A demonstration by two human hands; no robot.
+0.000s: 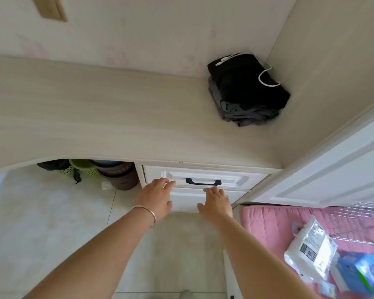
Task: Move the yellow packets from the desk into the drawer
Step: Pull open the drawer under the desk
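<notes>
While both hands reach for the drawer [205, 180], nothing is gripped yet. Left hand [158, 196] has straight fingers, tips touching the drawer front just left of the handle [203, 181]. Right hand [216, 203] is also flat and relaxed, fingertips just below the handle, holding nothing. A thin metal bangle [146, 212] sits on the left wrist.

The drawer looks closed: white moulded panel flush under the surface [95, 117] edge, with a dark bar handle. My read: the hands are either about to pull it or have just pushed it in; can't tell which from this.

No yellow packets are visible anywhere, not on the surface and not in either hand. If they're in the drawer, that's hidden.

The surface is pale wood-grain laminate, smooth, with a curved near edge on the left. At its far right corner is a soft pile of folded dark clothes [246, 91] with a white cable [266, 77] looped on top, tucked out of the way against the side wall.

Baskets [84, 169] and a brown bin [121, 175] are under the surface on the left. A pink bed [272, 223] at near right carries a crinkly white plastic pack [309, 249].
</notes>
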